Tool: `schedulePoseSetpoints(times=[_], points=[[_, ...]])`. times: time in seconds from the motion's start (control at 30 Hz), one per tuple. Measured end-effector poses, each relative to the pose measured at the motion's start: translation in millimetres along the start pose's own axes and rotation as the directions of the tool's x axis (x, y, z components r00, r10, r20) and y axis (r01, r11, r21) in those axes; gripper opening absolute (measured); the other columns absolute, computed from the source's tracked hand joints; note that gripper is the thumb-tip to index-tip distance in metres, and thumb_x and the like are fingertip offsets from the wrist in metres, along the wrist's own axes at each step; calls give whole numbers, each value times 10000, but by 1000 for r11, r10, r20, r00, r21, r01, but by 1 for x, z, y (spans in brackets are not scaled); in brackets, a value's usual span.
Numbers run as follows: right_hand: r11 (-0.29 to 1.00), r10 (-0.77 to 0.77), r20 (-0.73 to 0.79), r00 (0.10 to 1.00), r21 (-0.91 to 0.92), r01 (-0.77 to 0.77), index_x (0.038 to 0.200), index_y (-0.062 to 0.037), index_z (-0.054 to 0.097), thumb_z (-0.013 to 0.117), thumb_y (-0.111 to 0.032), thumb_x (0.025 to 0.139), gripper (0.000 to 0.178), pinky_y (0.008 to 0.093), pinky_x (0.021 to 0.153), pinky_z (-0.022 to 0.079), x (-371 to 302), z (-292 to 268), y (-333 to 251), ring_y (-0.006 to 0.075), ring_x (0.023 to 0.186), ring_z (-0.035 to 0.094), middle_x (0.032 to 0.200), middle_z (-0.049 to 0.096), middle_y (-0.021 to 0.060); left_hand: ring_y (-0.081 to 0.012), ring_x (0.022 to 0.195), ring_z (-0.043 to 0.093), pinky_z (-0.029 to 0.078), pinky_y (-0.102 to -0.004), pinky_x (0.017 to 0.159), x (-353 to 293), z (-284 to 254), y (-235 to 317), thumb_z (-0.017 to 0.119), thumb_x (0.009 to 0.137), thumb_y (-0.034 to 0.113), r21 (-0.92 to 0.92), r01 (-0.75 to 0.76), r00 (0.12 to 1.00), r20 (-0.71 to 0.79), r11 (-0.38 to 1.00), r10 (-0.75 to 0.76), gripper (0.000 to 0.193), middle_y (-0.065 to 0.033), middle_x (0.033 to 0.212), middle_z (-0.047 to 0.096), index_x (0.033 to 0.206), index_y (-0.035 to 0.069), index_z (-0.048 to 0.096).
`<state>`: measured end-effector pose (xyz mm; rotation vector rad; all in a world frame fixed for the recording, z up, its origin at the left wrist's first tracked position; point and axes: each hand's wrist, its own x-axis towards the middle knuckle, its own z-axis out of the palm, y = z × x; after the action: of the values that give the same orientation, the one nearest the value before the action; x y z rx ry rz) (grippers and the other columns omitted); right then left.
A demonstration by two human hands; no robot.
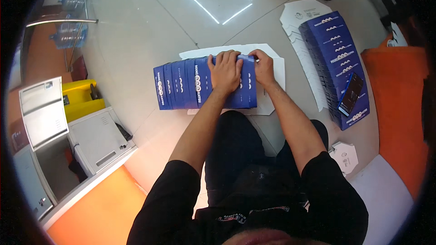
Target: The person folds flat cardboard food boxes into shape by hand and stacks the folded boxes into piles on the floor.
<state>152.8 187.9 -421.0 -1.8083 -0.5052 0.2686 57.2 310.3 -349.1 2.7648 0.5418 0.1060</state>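
In front of my knees a row of overlapping blue cardboard cartons with white print lies on the floor. White cardboard flaps stick out behind the row and at its right end. My left hand rests on top of the cartons, its fingers stretched out and slightly apart. At the right end, my right hand has its fingers bent around the far corner of the last carton, gripping its edge. The thumb side of that hand is partly hidden.
To the right a second long row of blue cartons lies with white flaps along its left side. A dark smartphone rests on it. Beyond stands an orange panel. At left are grey lockers, a yellow object and water bottles.
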Motion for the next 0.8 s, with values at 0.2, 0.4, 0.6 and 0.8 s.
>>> schedulePoseSetpoints(times=[0.2,0.4,0.6,0.8], points=[[999,-53,-41,998,6,53,977,-12,695,665,32,830,156,326,769,551,2,-1,3,192,842,695,916,733,103,-260,1395,460,171,-585,1208,1,-13,-7,506,1040,360,-207,18,1000,-19,978,-23,378,-54,1403,590,1357,175,595],[986,145,258,955,44,-162,1056,-52,758,704,4,858,212,325,703,541,22,-11,4,190,796,684,1013,718,89,-403,1453,385,265,-496,1219,-14,-71,-124,516,1045,391,-124,76,889,-440,989,-124,505,-204,1531,480,1455,97,536],[999,3,244,970,-53,10,1013,-37,738,690,-12,843,178,342,767,540,35,-3,7,240,875,692,1023,727,142,-403,1401,443,362,-511,1165,-71,-68,-221,518,1032,467,155,391,912,-196,907,-359,510,-131,1596,406,1489,240,526],[985,153,252,955,-121,-126,993,-35,727,681,-34,846,154,331,745,522,26,0,0,194,808,686,884,741,141,-382,1258,525,461,-494,1050,-75,-56,-223,480,1058,440,32,412,884,-257,910,-391,418,-113,1468,491,1383,195,575]])
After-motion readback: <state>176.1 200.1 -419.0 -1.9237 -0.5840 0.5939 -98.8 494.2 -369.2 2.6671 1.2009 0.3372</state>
